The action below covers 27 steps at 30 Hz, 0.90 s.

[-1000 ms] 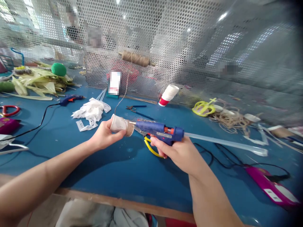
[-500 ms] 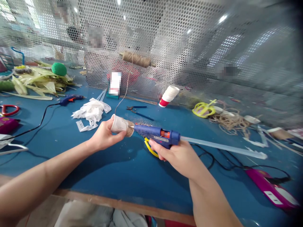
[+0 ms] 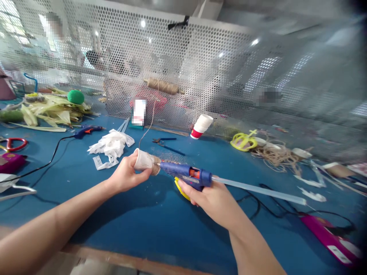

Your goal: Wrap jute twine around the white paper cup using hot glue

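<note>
My left hand is closed around a white paper cup, tilted on its side with its mouth towards the upper left. Brown twine wraps the cup's base end, and a strand runs from the cup up to the twine spool. My right hand grips a blue hot glue gun. The gun's nozzle is at the twine-wrapped end of the cup. A long clear glue stick sticks out of its back. Partly hidden behind the gun lies something with a yellow handle.
Blue-handled pliers, crumpled white plastic and stacked paper cups lie beyond my hands. A second glue gun is at left. Loose twine and a purple power strip are at right. A perforated screen stands behind.
The whole view has shifted, so the table appears lower. Both hands keep their holds, and the nozzle stays at the cup's wrapped end.
</note>
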Tool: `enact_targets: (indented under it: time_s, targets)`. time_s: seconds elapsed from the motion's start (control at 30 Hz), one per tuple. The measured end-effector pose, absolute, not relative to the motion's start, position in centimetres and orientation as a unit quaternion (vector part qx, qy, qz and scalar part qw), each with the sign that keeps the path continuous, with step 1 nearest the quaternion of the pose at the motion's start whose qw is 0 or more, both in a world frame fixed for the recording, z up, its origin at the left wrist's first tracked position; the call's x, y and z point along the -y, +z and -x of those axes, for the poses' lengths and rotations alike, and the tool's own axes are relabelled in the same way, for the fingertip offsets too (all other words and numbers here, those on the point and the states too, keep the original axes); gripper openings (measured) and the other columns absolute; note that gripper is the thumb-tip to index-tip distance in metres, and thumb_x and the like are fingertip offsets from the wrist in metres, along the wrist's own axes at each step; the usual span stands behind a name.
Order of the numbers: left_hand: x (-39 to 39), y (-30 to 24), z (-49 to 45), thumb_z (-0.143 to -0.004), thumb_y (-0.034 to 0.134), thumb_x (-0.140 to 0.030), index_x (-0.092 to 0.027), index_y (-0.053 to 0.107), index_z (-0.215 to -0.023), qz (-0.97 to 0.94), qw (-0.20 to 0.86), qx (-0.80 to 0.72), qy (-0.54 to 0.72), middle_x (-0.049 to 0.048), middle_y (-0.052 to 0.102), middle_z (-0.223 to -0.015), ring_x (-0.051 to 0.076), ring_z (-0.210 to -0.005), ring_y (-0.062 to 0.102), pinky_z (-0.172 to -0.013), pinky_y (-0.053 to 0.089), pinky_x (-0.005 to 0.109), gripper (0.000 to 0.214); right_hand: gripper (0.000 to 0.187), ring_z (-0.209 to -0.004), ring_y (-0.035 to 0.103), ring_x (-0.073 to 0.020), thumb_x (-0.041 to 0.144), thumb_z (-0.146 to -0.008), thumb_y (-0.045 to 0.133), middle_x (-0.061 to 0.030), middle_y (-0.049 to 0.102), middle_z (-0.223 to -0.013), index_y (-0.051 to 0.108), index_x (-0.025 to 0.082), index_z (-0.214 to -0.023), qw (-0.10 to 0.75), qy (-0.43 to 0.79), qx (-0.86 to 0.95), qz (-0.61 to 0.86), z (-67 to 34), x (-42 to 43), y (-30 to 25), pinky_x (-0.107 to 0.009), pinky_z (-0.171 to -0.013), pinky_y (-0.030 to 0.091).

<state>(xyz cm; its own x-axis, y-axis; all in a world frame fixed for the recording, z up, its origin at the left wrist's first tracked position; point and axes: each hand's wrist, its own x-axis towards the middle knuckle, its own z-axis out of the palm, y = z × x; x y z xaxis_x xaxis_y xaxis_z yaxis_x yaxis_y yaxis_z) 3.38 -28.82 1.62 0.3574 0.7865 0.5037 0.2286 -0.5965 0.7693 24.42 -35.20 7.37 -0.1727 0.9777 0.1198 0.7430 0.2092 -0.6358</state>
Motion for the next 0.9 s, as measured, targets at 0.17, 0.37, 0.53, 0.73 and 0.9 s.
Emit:
enact_targets:
  time_s: [0.17,0.37,0.53,0.73,0.9]
  targets:
    - [28.6,1.8,-3.3,-0.074,0.056,-0.021,-0.014,0.067,-0.072,-0.772,0.292,-0.329,0.458,0.0068,0.071,-0.079,0.019,-0.076,0.065,-0.076,0.051,0.030,0.013,0.028,-0.044,0.051,-0.0125,0.036,-0.081,0.048,0.0015,0.055,-0.047,0.060,0.019,-0.063,0.269,0.191,0.753,0.569,-24.5,35.2,7.4,-0.024,-0.047,0.042]
    - [28.3,2.4,-3.2,-0.073,0.057,-0.021,-0.013,0.067,-0.075,-0.775,0.299,-0.322,0.454,0.0082,0.071,-0.083,0.018,-0.076,0.064,-0.073,0.052,0.029,0.013,0.031,-0.044,0.049,-0.0119,0.040,-0.081,0.049,0.0017,0.053,-0.047,0.055,0.019,-0.059,0.287,0.220,0.743,0.563,-24.6,35.1,7.1,-0.024,-0.047,0.041]
    - [28.5,2.7,-3.1,-0.072,0.058,-0.021,-0.012,0.067,-0.076,-0.768,0.302,-0.329,0.459,0.0091,0.071,-0.087,0.019,-0.079,0.064,-0.072,0.052,0.028,0.014,0.030,-0.045,0.051,-0.0121,0.038,-0.081,0.049,0.0013,0.055,-0.048,0.057,0.018,-0.060,0.291,0.208,0.739,0.571,-24.4,35.3,7.2,-0.024,-0.048,0.043]
    - [28.6,2.6,-2.8,-0.072,0.059,-0.023,-0.011,0.067,-0.073,-0.769,0.293,-0.333,0.460,0.0089,0.071,-0.081,0.019,-0.077,0.064,-0.072,0.052,0.029,0.014,0.024,-0.044,0.053,-0.0124,0.037,-0.081,0.052,0.0009,0.061,-0.053,0.062,0.019,-0.068,0.296,0.209,0.745,0.561,-24.4,35.5,7.4,-0.024,-0.046,0.044]
    - [28.5,2.5,-2.8,-0.072,0.059,-0.023,-0.011,0.066,-0.070,-0.765,0.288,-0.342,0.463,0.0085,0.070,-0.078,0.019,-0.075,0.064,-0.069,0.052,0.028,0.015,0.022,-0.046,0.056,-0.0139,0.036,-0.079,0.054,-0.0002,0.065,-0.057,0.066,0.020,-0.072,0.301,0.211,0.735,0.570,-24.3,35.6,7.5,-0.025,-0.046,0.045]
